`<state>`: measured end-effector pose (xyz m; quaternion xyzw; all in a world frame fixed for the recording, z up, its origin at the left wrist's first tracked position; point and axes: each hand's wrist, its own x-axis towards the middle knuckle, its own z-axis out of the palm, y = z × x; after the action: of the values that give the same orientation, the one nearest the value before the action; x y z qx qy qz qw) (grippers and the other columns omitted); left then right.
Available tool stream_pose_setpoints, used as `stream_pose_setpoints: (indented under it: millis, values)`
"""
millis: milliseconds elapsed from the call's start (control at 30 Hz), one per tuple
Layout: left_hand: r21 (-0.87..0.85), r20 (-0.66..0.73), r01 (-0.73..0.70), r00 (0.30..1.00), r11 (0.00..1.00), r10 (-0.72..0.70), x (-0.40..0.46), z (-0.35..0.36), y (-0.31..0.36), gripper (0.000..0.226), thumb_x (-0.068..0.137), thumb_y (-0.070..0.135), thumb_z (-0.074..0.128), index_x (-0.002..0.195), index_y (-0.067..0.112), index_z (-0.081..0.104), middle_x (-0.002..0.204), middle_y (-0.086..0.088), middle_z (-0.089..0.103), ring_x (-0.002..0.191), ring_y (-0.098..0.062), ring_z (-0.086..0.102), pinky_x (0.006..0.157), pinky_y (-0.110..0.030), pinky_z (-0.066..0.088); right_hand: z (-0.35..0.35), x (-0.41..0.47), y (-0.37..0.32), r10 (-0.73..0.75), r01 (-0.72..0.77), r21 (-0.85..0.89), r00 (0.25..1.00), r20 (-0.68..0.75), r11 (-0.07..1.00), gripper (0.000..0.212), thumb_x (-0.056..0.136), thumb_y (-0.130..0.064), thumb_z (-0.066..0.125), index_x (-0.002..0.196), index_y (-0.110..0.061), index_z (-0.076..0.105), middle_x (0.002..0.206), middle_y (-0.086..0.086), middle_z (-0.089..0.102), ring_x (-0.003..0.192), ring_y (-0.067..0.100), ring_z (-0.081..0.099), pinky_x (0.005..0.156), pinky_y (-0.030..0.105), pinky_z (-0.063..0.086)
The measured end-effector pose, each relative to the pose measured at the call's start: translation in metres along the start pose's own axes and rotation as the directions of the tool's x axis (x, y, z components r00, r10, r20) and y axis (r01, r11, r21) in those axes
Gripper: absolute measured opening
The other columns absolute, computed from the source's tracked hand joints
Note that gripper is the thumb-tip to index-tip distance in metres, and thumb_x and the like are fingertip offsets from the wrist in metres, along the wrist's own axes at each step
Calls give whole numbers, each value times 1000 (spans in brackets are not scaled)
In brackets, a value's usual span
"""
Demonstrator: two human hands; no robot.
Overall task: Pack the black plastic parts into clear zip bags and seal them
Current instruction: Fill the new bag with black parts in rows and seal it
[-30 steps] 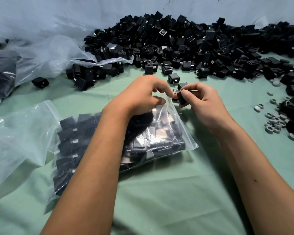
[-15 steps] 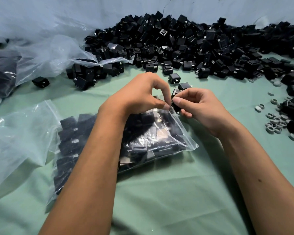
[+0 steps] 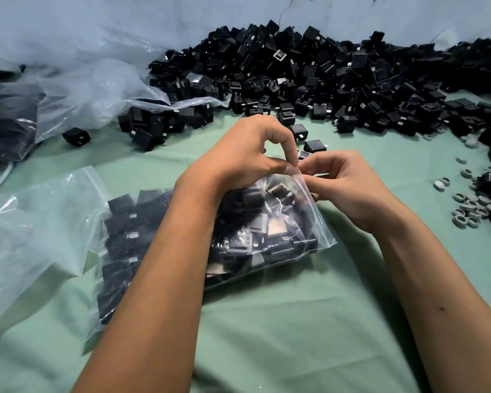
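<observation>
A clear zip bag (image 3: 270, 236) full of black plastic parts lies on the green counter (image 3: 295, 336), in front of the person. Both hands meet at its upper right corner: the left hand (image 3: 238, 157) has a narrow grip, thumb and forefinger pinching the bag's top edge, and the right hand (image 3: 343, 182) pinches the same edge just beside it, fingers curled. Behind them a big heap of loose black parts (image 3: 323, 80) spreads across the counter. Small grey rings (image 3: 465, 208) lie at the right, and crumpled clear plastic (image 3: 26, 222) at the left.
</observation>
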<state>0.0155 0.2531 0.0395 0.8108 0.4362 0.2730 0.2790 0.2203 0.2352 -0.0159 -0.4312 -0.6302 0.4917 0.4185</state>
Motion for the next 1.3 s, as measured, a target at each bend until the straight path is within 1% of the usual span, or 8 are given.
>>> stream_pose_setpoints:
  millis: [233,400,533,700,867,1033,1167,1300]
  values:
    - [10,-16,-2,1000,1000,2,0,1,1,11,79,18,87,84,24,79,109,1,67,108,-11,61,94,-43,52,9,-3,-1,-12,-3,98,989,149,995,29,82,-23,80,102,-3,74,86,24,76,71,28,75,59,29,61]
    - [-1,-15,-1,1000,1000,1,-1,-1,2,12,80,20,87,83,27,78,109,2,67,108,-10,60,95,-42,52,3,0,-2,-44,40,89,998,51,995,15,84,-25,76,93,-13,74,71,17,72,46,14,52,40,21,37]
    - [3,-15,0,1000,1000,0,0,0,3,13,80,17,86,83,26,78,109,1,66,108,-11,61,95,-42,52,11,-3,0,-42,31,60,979,201,998,23,95,-31,71,104,-10,72,65,24,68,45,22,58,38,20,36]
    - [4,-21,1,1000,1000,-1,-1,-1,4,12,80,20,87,83,26,78,108,3,67,107,-10,60,94,-42,53,0,-1,-3,10,-22,90,992,127,996,7,96,-21,66,93,-20,72,64,6,66,39,9,41,36,16,27]
    - [2,-23,-2,1000,1000,3,-1,-1,4,11,81,17,86,85,23,78,108,2,66,107,-11,60,94,-44,53,14,-5,-4,21,-42,78,968,250,996,23,106,-21,56,114,-2,65,64,1,69,38,10,51,38,15,28]
    - [21,-32,-2,999,1000,3,0,-1,2,10,82,18,85,86,23,77,106,3,66,106,-12,60,94,-42,52,4,-1,-4,74,-101,165,984,164,981,26,110,-15,45,102,-15,69,60,-3,56,38,4,37,34,11,24]
    - [12,-40,2,999,1000,-2,0,-3,-1,11,81,16,85,86,23,78,107,2,67,108,-12,60,94,-43,52,15,-3,-3,55,-87,170,982,182,982,25,111,-17,43,115,-6,66,64,9,64,34,10,43,31,14,25]
    - [11,-45,-6,999,1000,6,-1,-3,0,10,81,19,86,87,22,78,105,5,67,105,-6,59,93,-40,53,4,1,-3,59,-86,200,989,138,976,23,110,-11,42,103,-12,64,74,11,72,40,9,54,31,14,27]
